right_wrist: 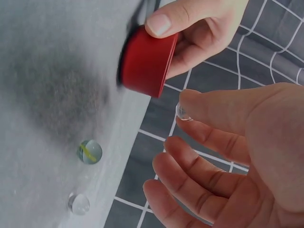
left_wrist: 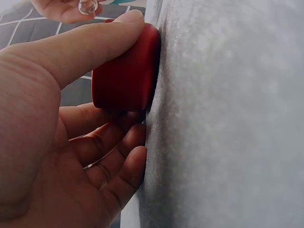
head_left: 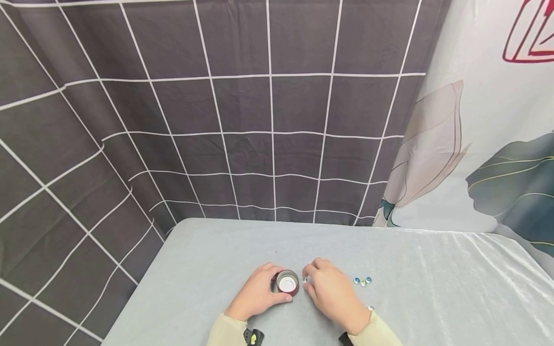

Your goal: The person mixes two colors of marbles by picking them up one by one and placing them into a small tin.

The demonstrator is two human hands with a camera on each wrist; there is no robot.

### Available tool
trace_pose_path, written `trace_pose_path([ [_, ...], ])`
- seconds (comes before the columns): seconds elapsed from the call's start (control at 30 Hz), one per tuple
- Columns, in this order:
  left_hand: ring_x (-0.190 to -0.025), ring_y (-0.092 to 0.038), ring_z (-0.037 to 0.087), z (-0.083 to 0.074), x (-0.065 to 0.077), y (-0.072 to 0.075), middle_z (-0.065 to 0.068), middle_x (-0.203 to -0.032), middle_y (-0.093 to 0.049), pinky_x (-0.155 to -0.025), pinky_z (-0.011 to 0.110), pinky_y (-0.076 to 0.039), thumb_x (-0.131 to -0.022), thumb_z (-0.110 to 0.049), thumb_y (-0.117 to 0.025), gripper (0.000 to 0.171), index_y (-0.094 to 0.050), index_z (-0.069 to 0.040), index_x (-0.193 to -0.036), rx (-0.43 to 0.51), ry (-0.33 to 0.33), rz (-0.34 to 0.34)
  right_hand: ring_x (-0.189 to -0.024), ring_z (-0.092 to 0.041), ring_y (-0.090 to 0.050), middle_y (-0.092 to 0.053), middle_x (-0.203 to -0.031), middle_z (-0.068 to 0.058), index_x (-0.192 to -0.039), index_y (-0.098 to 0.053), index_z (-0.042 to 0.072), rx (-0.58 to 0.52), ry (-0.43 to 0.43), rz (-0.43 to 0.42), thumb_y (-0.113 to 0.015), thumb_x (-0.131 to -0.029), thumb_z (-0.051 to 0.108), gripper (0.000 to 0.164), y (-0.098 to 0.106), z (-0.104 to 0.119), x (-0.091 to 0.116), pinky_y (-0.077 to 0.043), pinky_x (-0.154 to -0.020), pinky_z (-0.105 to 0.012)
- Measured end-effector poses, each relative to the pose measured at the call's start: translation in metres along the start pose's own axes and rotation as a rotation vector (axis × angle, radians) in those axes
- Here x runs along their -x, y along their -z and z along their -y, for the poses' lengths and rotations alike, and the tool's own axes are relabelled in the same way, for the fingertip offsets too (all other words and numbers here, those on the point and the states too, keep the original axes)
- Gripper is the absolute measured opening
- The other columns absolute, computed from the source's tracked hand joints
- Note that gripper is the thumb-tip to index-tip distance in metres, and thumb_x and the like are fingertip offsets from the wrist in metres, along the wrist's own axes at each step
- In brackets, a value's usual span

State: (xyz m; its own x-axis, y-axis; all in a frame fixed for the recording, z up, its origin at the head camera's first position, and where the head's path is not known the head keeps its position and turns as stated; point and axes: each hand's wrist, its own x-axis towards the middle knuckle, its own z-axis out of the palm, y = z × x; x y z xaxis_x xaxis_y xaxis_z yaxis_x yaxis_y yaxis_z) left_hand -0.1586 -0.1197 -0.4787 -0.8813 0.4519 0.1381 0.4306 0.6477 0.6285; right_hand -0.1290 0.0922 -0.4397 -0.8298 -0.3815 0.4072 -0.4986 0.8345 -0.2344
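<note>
A small red round tin (head_left: 287, 282) with an open top and a silvery inside stands on the cloth-covered table. My left hand (head_left: 258, 293) grips it from the left, its thumb along the near side and its fingers around the far side; the red wall of the tin (left_wrist: 126, 71) shows well in the left wrist view. Just right of the tin, my right hand (head_left: 332, 292) pinches a clear glass marble (right_wrist: 182, 111) between thumb and index finger. In the right wrist view, its other fingers are loosely bent. The marble is apart from the tin.
Several glass marbles lie to the right of my right hand, among them a bluish one (head_left: 368, 279). One clear marble (head_left: 371, 308) sits close by the right wrist. The pale grey cloth (head_left: 207, 259) covers the table, and a dark checked curtain (head_left: 242, 105) hangs behind it.
</note>
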Motion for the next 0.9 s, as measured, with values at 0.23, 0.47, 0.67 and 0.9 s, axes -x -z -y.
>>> trace_pose_path([
  [0.23, -0.103, -0.058, 0.012, 0.0, 0.0, 0.0, -0.006, -0.106, -0.064, -0.094, 0.035, -0.049, -0.075, -0.039, -0.087, 0.056, -0.068, -0.009, -0.119, -0.005, -0.013, -0.008, -0.078, -0.018, -0.06, -0.056, -0.083, 0.002, -0.089, -0.069, 0.013, -0.008, -0.009, 0.001, -0.083, -0.078, 0.016, 0.017, -0.004, 0.004, -0.002, -0.054, -0.066, -0.038],
  [0.47, -0.102, -0.057, 0.012, -0.001, 0.0, 0.001, -0.006, -0.106, -0.064, -0.092, 0.034, -0.049, -0.075, -0.038, -0.087, 0.055, -0.069, -0.009, -0.118, -0.003, -0.007, -0.003, -0.078, -0.016, -0.06, -0.057, -0.083, 0.002, -0.089, -0.07, 0.012, -0.023, -0.012, -0.01, -0.082, -0.08, 0.016, 0.016, -0.01, 0.008, -0.007, -0.055, -0.067, -0.037],
  [0.67, -0.101, -0.057, 0.012, -0.002, 0.0, 0.001, -0.006, -0.106, -0.064, -0.092, 0.034, -0.049, -0.075, -0.038, -0.088, 0.055, -0.068, -0.009, -0.118, -0.005, -0.002, -0.002, -0.077, -0.015, -0.059, -0.056, -0.083, 0.003, -0.087, -0.069, 0.014, -0.029, 0.001, -0.022, -0.082, -0.079, 0.016, 0.016, -0.015, 0.01, -0.009, -0.055, -0.067, -0.036],
  [0.9, -0.1, -0.057, 0.011, -0.002, 0.0, 0.001, -0.007, -0.105, -0.063, -0.091, 0.034, -0.049, -0.075, -0.038, -0.087, 0.056, -0.068, -0.009, -0.118, -0.012, -0.004, -0.002, -0.078, -0.015, -0.058, -0.056, -0.083, 0.002, -0.088, -0.07, 0.013, -0.041, -0.008, 0.003, -0.081, -0.08, 0.015, 0.014, -0.018, 0.011, -0.011, -0.055, -0.066, -0.036],
])
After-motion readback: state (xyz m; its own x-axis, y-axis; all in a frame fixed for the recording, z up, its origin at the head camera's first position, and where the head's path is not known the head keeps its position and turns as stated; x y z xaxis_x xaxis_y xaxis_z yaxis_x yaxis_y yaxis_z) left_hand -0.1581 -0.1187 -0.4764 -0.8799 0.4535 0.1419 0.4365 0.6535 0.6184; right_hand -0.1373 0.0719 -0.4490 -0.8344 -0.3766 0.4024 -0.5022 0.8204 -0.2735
